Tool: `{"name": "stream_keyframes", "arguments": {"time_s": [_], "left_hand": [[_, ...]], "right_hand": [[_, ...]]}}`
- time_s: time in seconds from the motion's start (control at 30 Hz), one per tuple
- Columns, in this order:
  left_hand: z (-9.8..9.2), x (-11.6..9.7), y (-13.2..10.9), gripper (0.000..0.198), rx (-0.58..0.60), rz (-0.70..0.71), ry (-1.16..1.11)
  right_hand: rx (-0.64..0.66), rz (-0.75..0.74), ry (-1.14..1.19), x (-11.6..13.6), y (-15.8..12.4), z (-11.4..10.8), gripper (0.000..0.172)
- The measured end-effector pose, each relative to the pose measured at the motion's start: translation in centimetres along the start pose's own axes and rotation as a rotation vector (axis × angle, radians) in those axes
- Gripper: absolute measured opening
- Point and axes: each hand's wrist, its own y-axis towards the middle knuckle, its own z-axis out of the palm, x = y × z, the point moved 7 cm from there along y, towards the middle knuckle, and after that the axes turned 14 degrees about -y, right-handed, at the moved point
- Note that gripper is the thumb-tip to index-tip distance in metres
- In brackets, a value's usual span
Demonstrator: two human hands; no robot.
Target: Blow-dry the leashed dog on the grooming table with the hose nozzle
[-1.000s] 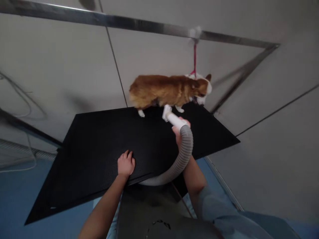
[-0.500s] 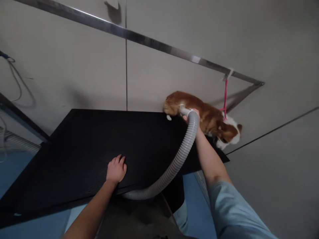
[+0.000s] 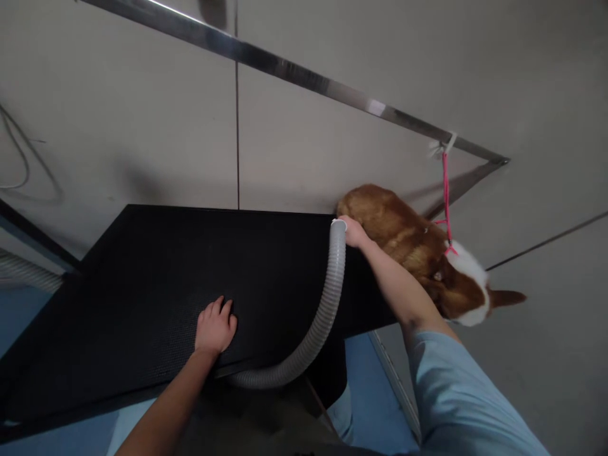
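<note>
A brown and white dog [image 3: 413,247] stands at the far right corner of a black table mat [image 3: 156,285], tied by a pink leash [image 3: 445,183] to a metal bar overhead. My right hand [image 3: 354,231] grips the end of a grey ribbed hose [image 3: 323,316], holding it against the dog's rump. The hose loops down over the table's near edge. My left hand [image 3: 215,328] rests on the mat near the front edge, fingers curled and nothing in it.
A metal frame bar [image 3: 294,73] runs across above the table, along the grey wall. Cables hang on the wall at far left [image 3: 19,164]. A blue floor [image 3: 375,399] shows below the table's right edge.
The dog has shifted farther right, its head now past the table corner. My right hand followed with the hose end to its rump. My left hand stayed in place on the mat.
</note>
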Motion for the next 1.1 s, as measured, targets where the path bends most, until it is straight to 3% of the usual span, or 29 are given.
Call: {"name": "stream_keyframes", "arguments": {"time_s": [0.1, 0.23, 0.47, 0.7, 0.87, 0.97, 1.1], "left_hand": [[0.1, 0.1, 0.0, 0.050, 0.000, 0.006, 0.001], [0.3, 0.3, -0.2, 0.050, -0.008, 0.017, 0.005], [0.3, 0.4, -0.4, 0.048, -0.012, 0.022, 0.045], [0.1, 0.5, -0.3, 0.047, 0.012, 0.021, 0.062], [-0.1, 0.3, -0.1, 0.049, 0.021, 0.022, 0.046], [-0.1, 0.3, 0.0, 0.051, 0.026, 0.015, 0.034], [-0.1, 0.4, 0.1, 0.053, 0.030, 0.001, 0.023]], "right_hand": [[-0.002, -0.031, -0.136, 1.2, 1.4, 0.5, 0.034], [0.131, -0.062, -0.173, 2.0, 3.8, 2.0, 0.043], [0.172, 0.081, -0.185, 1.8, 4.7, 5.1, 0.042], [0.187, 0.206, -0.240, -1.8, -0.2, 5.9, 0.037], [0.247, 0.142, -0.256, -1.0, -5.3, 6.1, 0.039], [0.247, 0.108, -0.255, 0.2, -7.5, 4.9, 0.035], [0.163, 0.101, -0.245, 1.0, -10.3, 1.6, 0.033]]}}
